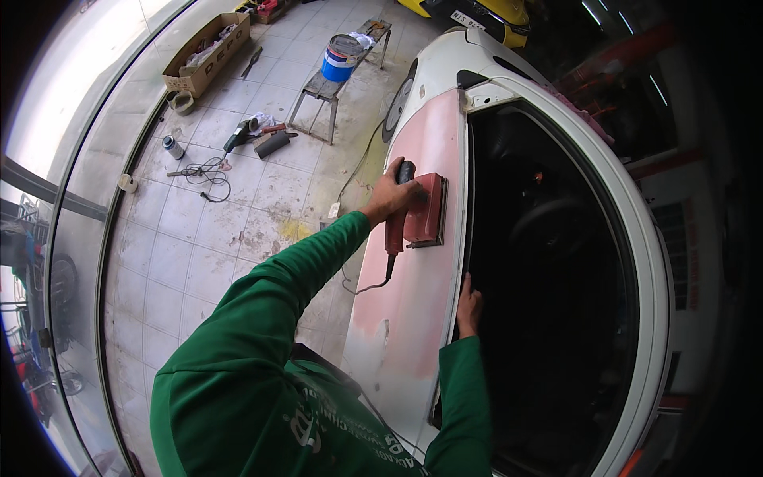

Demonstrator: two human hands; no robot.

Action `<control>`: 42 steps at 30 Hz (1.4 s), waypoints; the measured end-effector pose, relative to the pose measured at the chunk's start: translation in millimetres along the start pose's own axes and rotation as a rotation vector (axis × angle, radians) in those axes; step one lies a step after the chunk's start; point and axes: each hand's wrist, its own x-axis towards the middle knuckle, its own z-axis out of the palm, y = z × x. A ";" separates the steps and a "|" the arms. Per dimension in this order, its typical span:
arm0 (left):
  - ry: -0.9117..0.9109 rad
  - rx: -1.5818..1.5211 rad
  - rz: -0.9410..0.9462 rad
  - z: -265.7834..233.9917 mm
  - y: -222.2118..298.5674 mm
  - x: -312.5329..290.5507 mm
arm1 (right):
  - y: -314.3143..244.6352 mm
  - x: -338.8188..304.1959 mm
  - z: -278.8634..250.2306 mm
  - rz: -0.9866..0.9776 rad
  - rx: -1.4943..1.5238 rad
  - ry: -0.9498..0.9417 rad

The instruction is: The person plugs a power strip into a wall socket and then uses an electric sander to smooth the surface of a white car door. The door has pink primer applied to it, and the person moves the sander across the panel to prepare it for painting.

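My left hand (389, 193) is wrapped round the dark grip of a red electric sander (425, 208). Its flat pad rests against the car door (397, 314), on a panel of pinkish filler or primer with white paint around it. From the sander's lower end a dark cord (390, 274) hangs across the panel. Lower down, my right hand (470, 308) is closed on the door's upper edge at the window opening, and some of its fingers are hidden. The white car (652, 318) has a dark interior behind the opening.
A narrow bench (322, 86) bears a blue paint can (340, 60). On the tiled floor lie another power tool (237, 137) with a coiled cord (208, 171), a dark block (272, 144) and a small jar (172, 147). A cardboard box (208, 52) stands by the glass wall; a yellow car (477, 16) is beyond.
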 end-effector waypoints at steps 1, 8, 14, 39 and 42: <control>-0.004 -0.007 -0.008 0.3 2.6 13.7 | 0.5 0.0 -0.1 -0.001 0.014 0.017; -0.056 -0.021 -0.091 0.2 12.5 91.9 | 6.9 -8.8 -2.5 0.166 0.097 -0.034; -0.039 -0.057 -0.062 -6.6 -9.4 166.2 | -22.5 -11.9 -18.1 0.343 0.379 -0.143; -0.149 -0.062 0.003 7.8 14.6 314.7 | -197.2 274.9 16.4 0.458 0.099 0.009; -0.114 -0.108 0.064 14.9 6.8 362.4 | -185.4 277.4 20.9 0.462 0.101 0.011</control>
